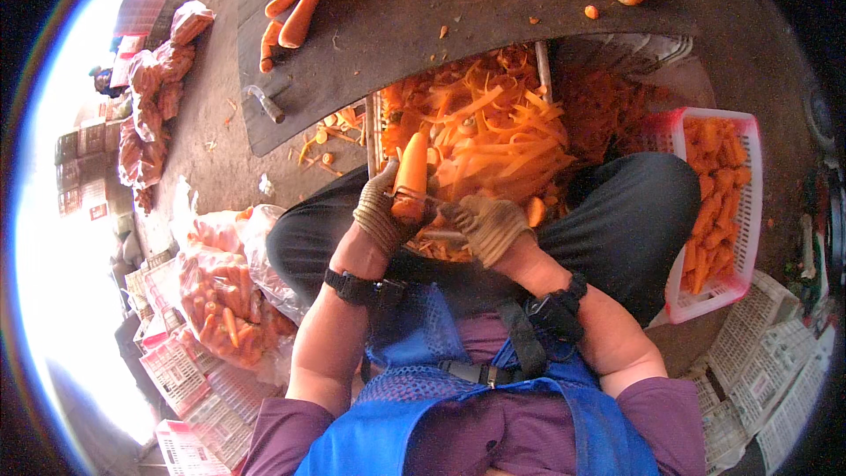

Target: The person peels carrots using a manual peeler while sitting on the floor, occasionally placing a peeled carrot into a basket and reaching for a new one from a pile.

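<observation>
My left hand (381, 208), in a knit glove, grips a thick carrot (412, 168) that stands nearly upright with its narrow end pointing away from me. My right hand (490, 225), gloved as well, is closed on the handle of a peeler, whose metal head (416, 196) lies across the lower part of the carrot. Both hands are over the near edge of a crate heaped with carrot peelings (489, 125), between my bent legs. A knife with a pale handle (266, 104) lies on the dark mat to the left.
Whole carrots (301, 16) lie on the dark mat (410, 20), more at its far right. A white and red plastic basket (755, 211) of peeled carrots stands right. Left are clear bags of carrots (221, 304), stacked crates (175, 370) and pink bags (145, 125).
</observation>
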Motion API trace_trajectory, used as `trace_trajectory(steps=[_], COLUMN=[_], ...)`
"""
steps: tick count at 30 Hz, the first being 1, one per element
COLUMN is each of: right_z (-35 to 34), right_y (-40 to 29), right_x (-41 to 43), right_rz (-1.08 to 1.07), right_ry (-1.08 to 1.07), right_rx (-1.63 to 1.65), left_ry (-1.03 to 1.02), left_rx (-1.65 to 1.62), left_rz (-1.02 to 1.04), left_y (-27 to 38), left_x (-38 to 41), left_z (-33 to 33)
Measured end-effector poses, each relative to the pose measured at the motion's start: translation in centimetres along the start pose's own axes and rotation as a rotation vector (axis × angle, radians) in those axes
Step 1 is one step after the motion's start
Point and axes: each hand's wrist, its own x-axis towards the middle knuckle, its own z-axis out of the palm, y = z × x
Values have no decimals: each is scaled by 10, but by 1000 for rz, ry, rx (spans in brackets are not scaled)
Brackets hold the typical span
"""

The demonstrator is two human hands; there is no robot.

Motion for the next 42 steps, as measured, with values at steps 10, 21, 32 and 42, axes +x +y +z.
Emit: trace_trajectory(steps=[10,21,32,42], right_z=[23,5,25,26], right_y=[28,13,17,46], right_x=[3,6,2,15], right_rz=[-21,96,-98,415], right_ry=[245,89,173,141], right_rx=[86,96,61,535], left_ry=[97,125,33,86], left_rx=[185,88,78,99], left_rz=[-77,31,-23,-186], left_y=[-16,-15,-7,-23], left_x=[-80,-63,-9,-128], left_z=[24,9,-2,50])
